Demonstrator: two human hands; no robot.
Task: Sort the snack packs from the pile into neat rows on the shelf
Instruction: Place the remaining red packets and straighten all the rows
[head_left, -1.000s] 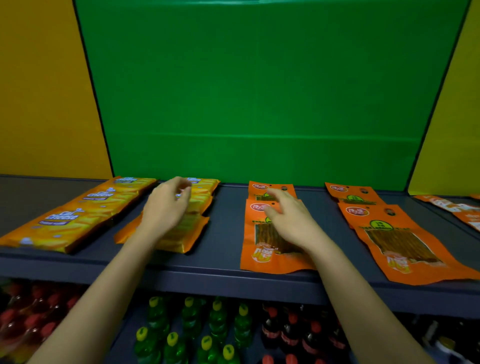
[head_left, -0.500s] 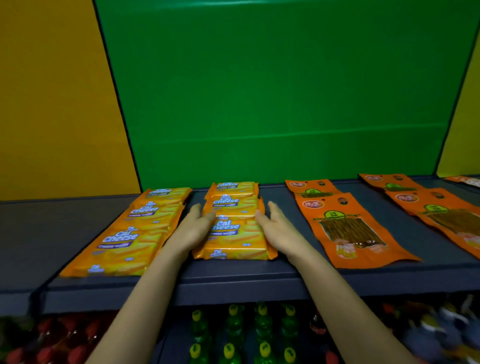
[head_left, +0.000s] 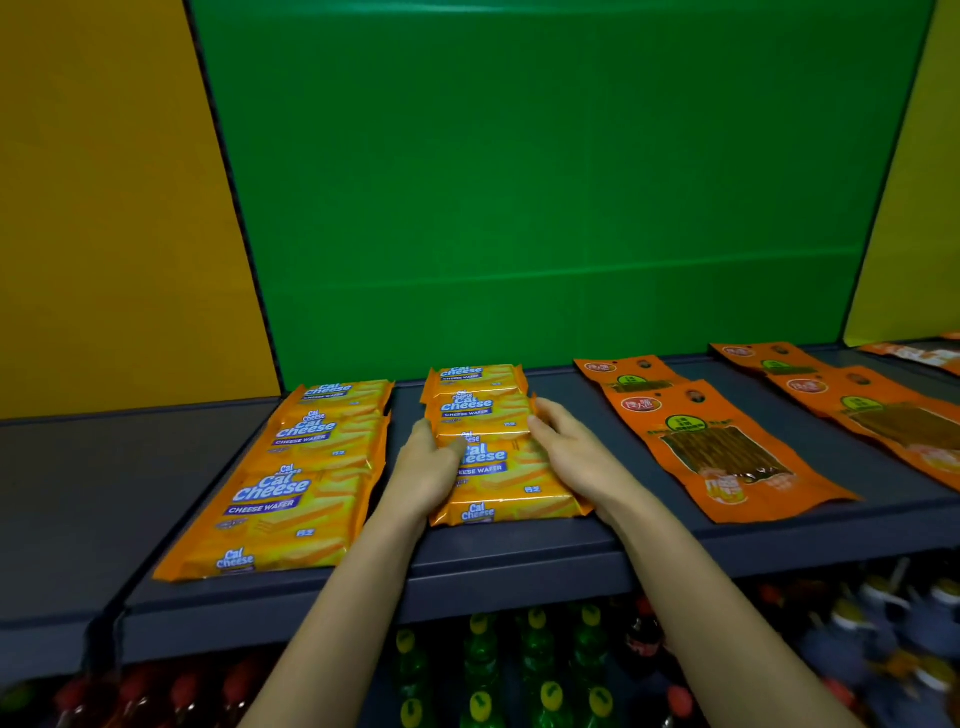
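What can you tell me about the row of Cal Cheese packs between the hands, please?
The Cal Cheese row is at least three glossy orange-yellow wrappers with blue-and-white lettering, lying flat and overlapping front to back on the dark shelf, from near its front edge towards the green back wall. The left hand presses its left side, the right hand its right side, thumbs on top.

Wafer packs (head_left: 291, 499), lower left and centre: showing "Cal Cheese", "CHEESE WAFER".
Orange pouches (head_left: 717, 452), right: print proving illegible.
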